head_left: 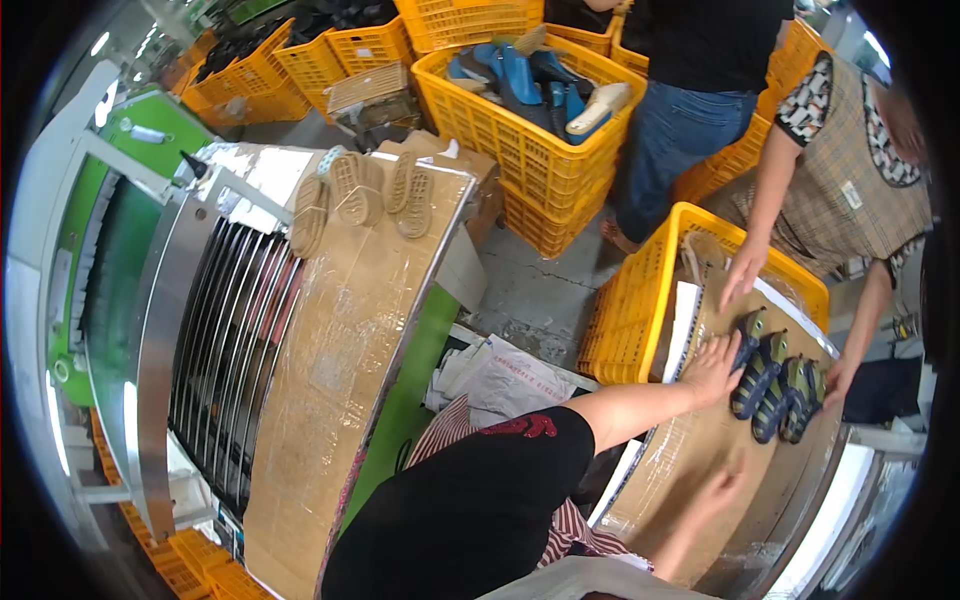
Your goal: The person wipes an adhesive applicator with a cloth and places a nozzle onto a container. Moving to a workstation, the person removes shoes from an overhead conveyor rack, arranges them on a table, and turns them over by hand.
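Observation:
Several navy-and-green shoes (pixel 770 385) stand close together on the cardboard-covered table (pixel 690 470) at the right. My left hand (pixel 712 370) reaches out flat with fingers stretched, its fingertips at the nearest shoe on the left of the group. Lower down, my right hand (pixel 718 488) hovers over the cardboard, slightly blurred, with its fingers apart and nothing in it. Across the table, a co-worker's one hand (pixel 745 272) is above the cardboard, and the other hand (pixel 836 385) is beside the shoes' far side.
Tan soles (pixel 357 190) lie on a cardboard-topped surface (pixel 330 370) at the left, beside metal rollers (pixel 225 350) of a green machine. A yellow crate (pixel 625 320) borders my table. Another yellow crate (pixel 500 130) holds blue shoe-shaped pieces. A person in jeans (pixel 690 130) stands behind.

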`<state>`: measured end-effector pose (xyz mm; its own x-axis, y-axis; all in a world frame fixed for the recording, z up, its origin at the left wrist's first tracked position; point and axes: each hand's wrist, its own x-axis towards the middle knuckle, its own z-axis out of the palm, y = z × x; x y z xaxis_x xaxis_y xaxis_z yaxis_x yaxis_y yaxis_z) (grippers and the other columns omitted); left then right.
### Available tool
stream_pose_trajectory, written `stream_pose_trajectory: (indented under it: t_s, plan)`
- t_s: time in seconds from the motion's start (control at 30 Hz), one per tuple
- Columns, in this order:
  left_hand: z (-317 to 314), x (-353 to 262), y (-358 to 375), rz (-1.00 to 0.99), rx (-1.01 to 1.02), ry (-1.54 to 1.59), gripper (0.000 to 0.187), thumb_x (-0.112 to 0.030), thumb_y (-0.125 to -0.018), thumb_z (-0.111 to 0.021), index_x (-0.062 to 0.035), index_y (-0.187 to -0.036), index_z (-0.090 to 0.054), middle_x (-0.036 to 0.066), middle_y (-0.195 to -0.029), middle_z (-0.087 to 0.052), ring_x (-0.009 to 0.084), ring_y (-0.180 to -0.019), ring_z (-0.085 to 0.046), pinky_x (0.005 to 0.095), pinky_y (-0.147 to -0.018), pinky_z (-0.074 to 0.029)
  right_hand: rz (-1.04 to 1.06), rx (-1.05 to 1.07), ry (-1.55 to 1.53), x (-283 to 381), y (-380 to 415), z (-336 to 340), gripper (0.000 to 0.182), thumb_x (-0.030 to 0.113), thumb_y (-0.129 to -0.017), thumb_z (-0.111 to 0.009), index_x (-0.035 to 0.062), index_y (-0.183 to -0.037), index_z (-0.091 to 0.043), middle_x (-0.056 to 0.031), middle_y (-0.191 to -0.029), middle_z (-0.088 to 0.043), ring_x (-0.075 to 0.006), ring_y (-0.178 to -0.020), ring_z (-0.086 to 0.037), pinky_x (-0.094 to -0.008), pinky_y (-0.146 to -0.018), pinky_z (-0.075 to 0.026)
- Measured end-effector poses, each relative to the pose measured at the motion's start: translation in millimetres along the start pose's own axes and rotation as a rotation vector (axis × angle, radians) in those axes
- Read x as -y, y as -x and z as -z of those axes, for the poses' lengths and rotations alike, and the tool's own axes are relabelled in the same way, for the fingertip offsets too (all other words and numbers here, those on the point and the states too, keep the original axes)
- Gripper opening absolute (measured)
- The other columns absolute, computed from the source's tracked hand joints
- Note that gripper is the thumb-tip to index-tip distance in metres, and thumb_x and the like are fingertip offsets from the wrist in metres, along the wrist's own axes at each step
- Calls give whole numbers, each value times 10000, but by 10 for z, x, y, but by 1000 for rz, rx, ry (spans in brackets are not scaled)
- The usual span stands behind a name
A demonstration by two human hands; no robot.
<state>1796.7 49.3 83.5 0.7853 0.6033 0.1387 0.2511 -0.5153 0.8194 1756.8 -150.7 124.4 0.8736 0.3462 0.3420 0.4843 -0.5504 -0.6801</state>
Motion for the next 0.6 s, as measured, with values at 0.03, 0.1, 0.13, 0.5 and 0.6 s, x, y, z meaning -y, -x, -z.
stream_pose_trajectory:
  t_s: [0.03,0.1,0.13,0.5,0.6]
  plan:
    - [134,-39,-14,36,75,38,713,-324,-871,-523,47,-1403,-228,273,-1348,-363,405,-1255,-356,435,-1064,-287,-151,64,-129,162,287,-45,364,62,-939,-437,-47,-1286,-446,-174,-1273,-521,-256,-1180,-492,-354,-989,-389]
    - [147,-84,-34,-7,-15,33,723,-291,-835,-556,65,-1387,-253,280,-1336,-372,406,-1266,-342,440,-1056,-305,-468,-13,-467,765,728,-189,292,66,-938,-439,-40,-1201,-511,-147,-1207,-558,-223,-1113,-526,-342,-977,-397]
    - [-24,-16,-21,-81,-180,2,727,-266,-817,-567,78,-1378,-259,281,-1310,-392,404,-1260,-343,452,-1046,-317,-414,76,-437,591,983,-202,255,71,-934,-459,-36,-1148,-547,-137,-1153,-582,-213,-1086,-537,-324,-967,-403]
    - [-59,-45,-11,-203,-128,-63,747,-348,-809,-649,-54,-1402,-303,191,-1290,-332,374,-1202,-359,457,-1012,-336,-406,140,-319,718,1812,476,173,4,-913,-483,-50,-959,-640,-90,-922,-668,-152,-900,-615,-275,-821,-477]
    - [174,-197,192,-333,-102,-52,665,-256,-829,-622,-14,-1373,-326,194,-1266,-355,375,-1166,-375,445,-989,-347,-419,76,-336,571,2176,600,188,-2,-920,-464,-62,-978,-632,-105,-929,-672,-164,-888,-630,-271,-820,-490]
